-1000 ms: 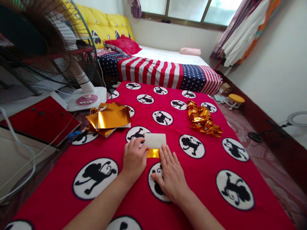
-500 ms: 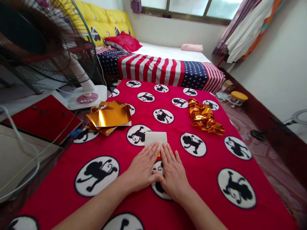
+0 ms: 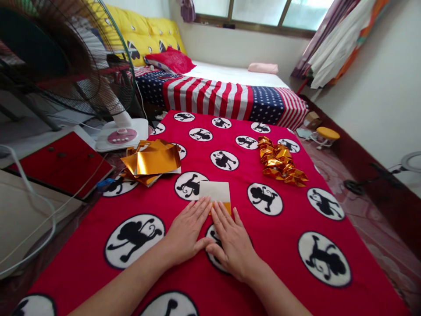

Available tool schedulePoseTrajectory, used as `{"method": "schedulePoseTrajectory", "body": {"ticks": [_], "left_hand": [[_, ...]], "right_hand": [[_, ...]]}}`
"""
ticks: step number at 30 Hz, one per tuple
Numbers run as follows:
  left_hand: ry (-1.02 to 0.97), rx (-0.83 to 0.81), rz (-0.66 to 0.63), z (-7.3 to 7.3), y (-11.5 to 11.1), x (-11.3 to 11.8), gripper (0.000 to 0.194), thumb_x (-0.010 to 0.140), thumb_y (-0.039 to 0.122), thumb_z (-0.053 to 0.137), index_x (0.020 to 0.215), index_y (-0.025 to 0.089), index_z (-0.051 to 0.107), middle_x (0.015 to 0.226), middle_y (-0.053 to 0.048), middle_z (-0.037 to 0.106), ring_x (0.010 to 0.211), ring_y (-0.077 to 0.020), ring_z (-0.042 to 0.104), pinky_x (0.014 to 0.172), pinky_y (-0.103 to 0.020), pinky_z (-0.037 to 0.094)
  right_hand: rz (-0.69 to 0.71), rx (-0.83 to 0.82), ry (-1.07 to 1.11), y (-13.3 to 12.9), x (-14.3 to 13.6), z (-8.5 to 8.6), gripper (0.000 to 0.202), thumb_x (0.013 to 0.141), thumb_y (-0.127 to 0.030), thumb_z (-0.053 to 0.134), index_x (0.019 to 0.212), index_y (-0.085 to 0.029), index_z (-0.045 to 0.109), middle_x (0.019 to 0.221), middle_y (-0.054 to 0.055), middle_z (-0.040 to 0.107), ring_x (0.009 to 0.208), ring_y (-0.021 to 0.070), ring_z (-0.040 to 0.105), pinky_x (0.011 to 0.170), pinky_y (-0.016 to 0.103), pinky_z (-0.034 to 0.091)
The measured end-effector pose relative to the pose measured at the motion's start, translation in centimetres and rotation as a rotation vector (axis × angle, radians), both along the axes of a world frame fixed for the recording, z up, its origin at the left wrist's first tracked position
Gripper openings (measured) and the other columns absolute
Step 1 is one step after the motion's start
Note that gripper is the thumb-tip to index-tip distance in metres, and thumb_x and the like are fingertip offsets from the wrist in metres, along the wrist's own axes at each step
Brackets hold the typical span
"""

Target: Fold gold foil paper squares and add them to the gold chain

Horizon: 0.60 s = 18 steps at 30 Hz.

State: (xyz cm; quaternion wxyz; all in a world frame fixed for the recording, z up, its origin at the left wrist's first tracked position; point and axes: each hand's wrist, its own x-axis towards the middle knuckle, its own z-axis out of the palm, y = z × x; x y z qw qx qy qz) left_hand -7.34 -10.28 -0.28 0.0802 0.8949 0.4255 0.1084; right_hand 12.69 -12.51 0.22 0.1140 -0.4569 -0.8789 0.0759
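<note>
One red monkey-print surface (image 3: pixel 276 245) bears unfolded gold sheets (image 3: pixel 158 161) left and folded gold pieces (image 3: pixel 279 161) far right; left hand (image 3: pixel 186 230) and right hand (image 3: pixel 234 239), fingers flat, gripping nothing, press a central paper sheet (image 3: pixel 217 189), seemingly only near-edge folded.

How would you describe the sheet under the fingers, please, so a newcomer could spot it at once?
On the red cloth, find the left hand and right hand. The sheet lies beneath their fingers. Its pale far part and gold near strip set it apart from the gold-topped stack.
</note>
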Motion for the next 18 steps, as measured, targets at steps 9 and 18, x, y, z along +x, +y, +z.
{"method": "schedulePoseTrajectory", "body": {"ticks": [9,18], "left_hand": [[-0.14,0.055,0.079,-0.6,0.5,0.6,0.051,0.096,0.036,0.046,0.144,0.019,0.044,0.152,-0.01,0.04,0.141,-0.0235,0.038,0.116,-0.046,0.033],[-0.171,0.072,-0.08,-0.1,3.3,-0.1,0.049,0.087,0.002,0.045,0.127,0.025,0.062,0.14,-0.007,0.057,0.134,-0.0233,0.047,0.112,-0.053,0.037]], "right_hand": [[-0.252,0.028,0.058,1.0,3.0,-0.2,0.055,0.095,-0.042,0.048,0.143,-0.016,0.045,0.151,0.013,0.041,0.141,0.0275,0.036,0.112,0.05,0.033],[-0.469,0.054,0.496,6.6,2.1,-0.2,0.047,0.086,-0.028,0.057,0.13,-0.012,0.055,0.127,0.016,0.06,0.111,0.0267,0.059,0.095,0.043,0.049]]}}
